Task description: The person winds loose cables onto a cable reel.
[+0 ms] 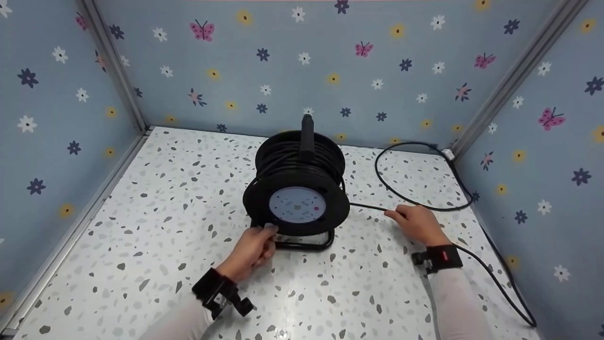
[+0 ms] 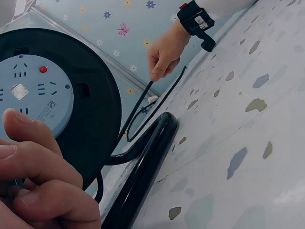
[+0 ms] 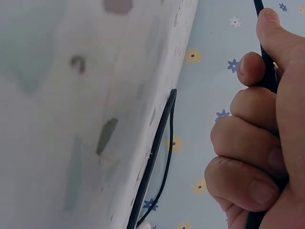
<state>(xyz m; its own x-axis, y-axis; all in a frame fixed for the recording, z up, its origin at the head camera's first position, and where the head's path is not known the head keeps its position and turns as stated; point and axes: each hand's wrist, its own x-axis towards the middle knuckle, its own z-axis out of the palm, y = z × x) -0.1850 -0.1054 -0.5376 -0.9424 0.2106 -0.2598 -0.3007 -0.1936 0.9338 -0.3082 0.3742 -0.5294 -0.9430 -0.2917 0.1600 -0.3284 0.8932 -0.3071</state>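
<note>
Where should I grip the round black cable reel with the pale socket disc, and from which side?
Take the reel by its straight black bar handle, probably best from above: the handle sits uppermost, over the coiled black cable, and looks slim enough to grasp fully.

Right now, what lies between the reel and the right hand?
In the head view, a stretch of black cable spans from the reel to the right hand.

A black cable reel (image 1: pixel 297 180) stands centrally on its tubular frame (image 1: pixel 304 246), carry handle (image 1: pixel 307 137) uppermost and pale, round socket panel (image 1: pixel 297 204) with red button (image 1: pixel 316 208) facing near, its drum wound with black cable (image 1: pixel 283 160) whose unwound length leads right, looping at far right and bending at near right.
</note>
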